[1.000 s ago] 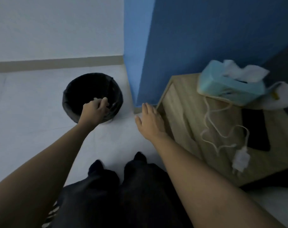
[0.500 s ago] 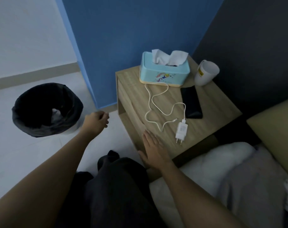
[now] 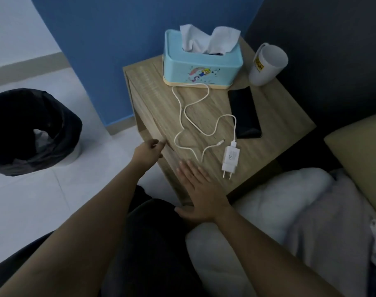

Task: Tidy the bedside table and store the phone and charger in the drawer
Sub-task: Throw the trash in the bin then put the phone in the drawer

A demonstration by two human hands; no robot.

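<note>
The wooden bedside table (image 3: 281,118) stands against the blue wall. A black phone (image 3: 244,112) lies face down on its top. Left of the phone lies a white charger (image 3: 230,158), plug pins toward me, with its white cable (image 3: 182,116) looped loosely across the wood. My left hand (image 3: 147,151) is at the top edge of the drawer front (image 3: 149,120), fingers curled into the dark gap under the tabletop. My right hand (image 3: 201,195) rests flat on the near corner of the table, fingers spread, holding nothing, just short of the charger.
A light blue tissue box (image 3: 202,68) with tissues sticking out stands at the back of the table, a white cup (image 3: 266,65) to its right. A black bin (image 3: 32,130) with a liner stands on the floor at left. Bedding (image 3: 279,202) and a pillow (image 3: 358,148) lie at right.
My left hand has come away from the bin and reached the drawer's top edge. My right hand has slid from the table's side onto its near corner. My view has swung to the table.
</note>
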